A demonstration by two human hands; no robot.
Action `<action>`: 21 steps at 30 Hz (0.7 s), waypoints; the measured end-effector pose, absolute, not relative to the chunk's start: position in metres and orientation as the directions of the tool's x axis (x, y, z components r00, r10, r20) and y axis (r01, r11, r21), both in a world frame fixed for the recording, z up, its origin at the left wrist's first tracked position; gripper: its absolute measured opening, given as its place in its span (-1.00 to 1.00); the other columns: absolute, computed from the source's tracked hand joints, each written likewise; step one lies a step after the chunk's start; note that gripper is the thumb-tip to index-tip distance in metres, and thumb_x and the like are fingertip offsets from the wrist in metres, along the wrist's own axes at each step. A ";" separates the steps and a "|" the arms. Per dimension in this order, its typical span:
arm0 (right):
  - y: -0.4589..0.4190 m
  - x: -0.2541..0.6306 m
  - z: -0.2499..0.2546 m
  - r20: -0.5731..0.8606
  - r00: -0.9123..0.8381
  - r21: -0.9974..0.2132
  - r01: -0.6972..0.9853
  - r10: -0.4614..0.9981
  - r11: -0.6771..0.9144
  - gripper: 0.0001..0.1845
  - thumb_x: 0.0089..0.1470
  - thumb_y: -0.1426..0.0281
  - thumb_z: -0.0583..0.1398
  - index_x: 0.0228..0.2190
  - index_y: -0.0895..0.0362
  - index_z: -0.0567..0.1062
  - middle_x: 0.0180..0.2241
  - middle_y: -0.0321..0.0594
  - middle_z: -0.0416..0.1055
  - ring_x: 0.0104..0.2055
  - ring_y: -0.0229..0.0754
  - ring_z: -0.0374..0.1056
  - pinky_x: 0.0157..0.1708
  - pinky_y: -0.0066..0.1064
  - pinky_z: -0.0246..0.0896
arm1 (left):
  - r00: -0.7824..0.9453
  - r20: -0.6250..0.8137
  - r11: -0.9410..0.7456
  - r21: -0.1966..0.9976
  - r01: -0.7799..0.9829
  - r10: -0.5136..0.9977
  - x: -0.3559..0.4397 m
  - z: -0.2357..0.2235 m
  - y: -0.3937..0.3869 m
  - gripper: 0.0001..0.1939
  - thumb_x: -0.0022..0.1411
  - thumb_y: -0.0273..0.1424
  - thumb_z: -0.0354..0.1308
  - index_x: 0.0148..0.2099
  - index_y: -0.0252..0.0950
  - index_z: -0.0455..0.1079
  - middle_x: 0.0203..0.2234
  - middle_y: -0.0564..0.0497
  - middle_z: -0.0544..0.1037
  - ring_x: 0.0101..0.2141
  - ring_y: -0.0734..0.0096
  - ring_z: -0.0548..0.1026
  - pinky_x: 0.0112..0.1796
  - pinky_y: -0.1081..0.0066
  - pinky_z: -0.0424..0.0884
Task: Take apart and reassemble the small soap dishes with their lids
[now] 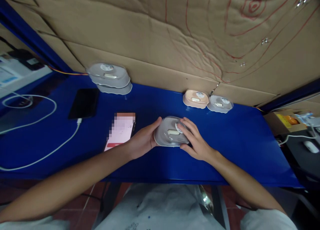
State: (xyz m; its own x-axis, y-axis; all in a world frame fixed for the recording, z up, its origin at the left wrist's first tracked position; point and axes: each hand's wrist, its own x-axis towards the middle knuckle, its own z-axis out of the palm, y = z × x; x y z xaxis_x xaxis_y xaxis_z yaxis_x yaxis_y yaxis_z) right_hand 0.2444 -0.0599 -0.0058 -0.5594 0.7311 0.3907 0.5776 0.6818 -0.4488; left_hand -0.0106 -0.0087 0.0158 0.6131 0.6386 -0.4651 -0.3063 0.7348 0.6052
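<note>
A grey oval plastic case (168,136) with a small white pill-shaped part and a round disc inside lies on the blue table (237,140) in front of me. My left hand (141,141) grips its left edge, thumb along the rim. My right hand (196,140) rests on its right side, fingers curled over the top by the round disc. Both hands hold the same case.
Against the cardboard wall stand a stack of grey cases (109,76), a peach case (196,98) and a grey case (220,103). A black phone (84,103) on a white cable (37,123) and a lit phone (120,130) lie left. Boxes and a mouse (310,146) sit right.
</note>
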 end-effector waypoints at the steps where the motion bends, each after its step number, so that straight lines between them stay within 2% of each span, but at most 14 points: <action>1: -0.060 0.244 -0.006 0.394 -0.576 -0.413 0.585 0.716 0.698 -0.19 0.40 0.09 0.11 0.49 -0.10 -0.10 0.48 -0.05 -0.05 0.54 0.24 -0.15 0.44 0.23 -0.03 | 0.616 -0.462 0.733 0.609 -0.302 0.638 -0.011 0.015 -0.009 -0.54 0.57 -0.16 -0.03 0.08 -0.36 0.58 -0.15 -0.16 0.70 -0.29 0.35 0.61 -0.26 0.42 0.56; 5: -0.059 0.243 -0.004 0.399 -0.604 -0.345 0.598 0.690 0.723 -0.12 0.37 0.14 0.19 0.49 -0.12 -0.14 0.46 -0.01 -0.01 0.53 0.28 -0.16 0.43 0.30 -0.04 | 0.665 -0.414 0.730 0.614 -0.300 0.621 -0.011 0.011 -0.008 -0.51 0.56 -0.11 -0.04 0.11 -0.34 0.57 -0.07 -0.18 0.69 -0.23 0.29 0.62 -0.23 0.37 0.57; 10: -0.056 0.246 -0.005 0.383 -0.559 -0.476 0.562 0.735 0.676 -0.14 0.32 0.14 0.26 0.46 -0.14 -0.02 0.42 -0.01 0.03 0.52 0.23 -0.08 0.43 0.23 0.03 | 0.692 -0.375 0.713 0.638 -0.290 0.617 -0.010 0.004 -0.007 -0.56 0.51 -0.08 0.07 0.11 -0.28 0.57 -0.09 -0.14 0.69 -0.13 0.22 0.61 -0.09 0.26 0.57; 14: -0.058 0.248 -0.001 0.342 -0.534 -0.529 0.571 0.774 0.628 -0.01 0.17 0.06 0.38 0.43 -0.15 0.02 0.46 0.01 -0.09 0.50 0.25 -0.04 0.40 0.19 0.11 | 0.686 -0.346 0.661 0.703 -0.262 0.640 -0.011 -0.002 -0.008 -0.55 0.39 -0.03 0.24 0.11 -0.25 0.57 -0.10 -0.10 0.69 -0.12 0.23 0.60 -0.10 0.34 0.53; 19: -0.064 0.249 0.006 0.262 -0.544 -0.570 0.579 0.797 0.583 0.23 0.01 0.01 0.46 0.45 -0.08 -0.09 0.37 0.08 0.12 0.43 0.24 0.12 0.35 0.16 0.20 | 0.717 -0.317 0.619 0.759 -0.201 0.621 -0.014 -0.007 -0.010 -0.49 0.29 0.02 0.32 0.10 -0.22 0.57 -0.08 -0.08 0.68 -0.08 0.21 0.59 -0.07 0.34 0.49; 21: -0.064 0.249 0.008 0.247 -0.549 -0.577 0.579 0.799 0.576 0.26 0.01 0.02 0.47 0.46 -0.05 -0.13 0.36 0.09 0.12 0.43 0.23 0.11 0.36 0.14 0.20 | 0.721 -0.315 0.608 0.773 -0.183 0.617 -0.015 -0.007 -0.011 -0.47 0.29 0.03 0.32 0.13 -0.21 0.55 -0.05 -0.08 0.68 -0.03 0.19 0.58 -0.04 0.33 0.47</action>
State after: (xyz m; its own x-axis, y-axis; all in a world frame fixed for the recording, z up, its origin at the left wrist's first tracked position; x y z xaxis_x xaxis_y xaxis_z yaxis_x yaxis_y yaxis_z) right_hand 0.2487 -0.0644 0.0078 -0.5488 0.7986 0.2471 0.5785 0.5762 -0.5773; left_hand -0.0153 -0.0106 -0.0071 0.7213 0.6170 -0.3146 -0.1830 0.6079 0.7726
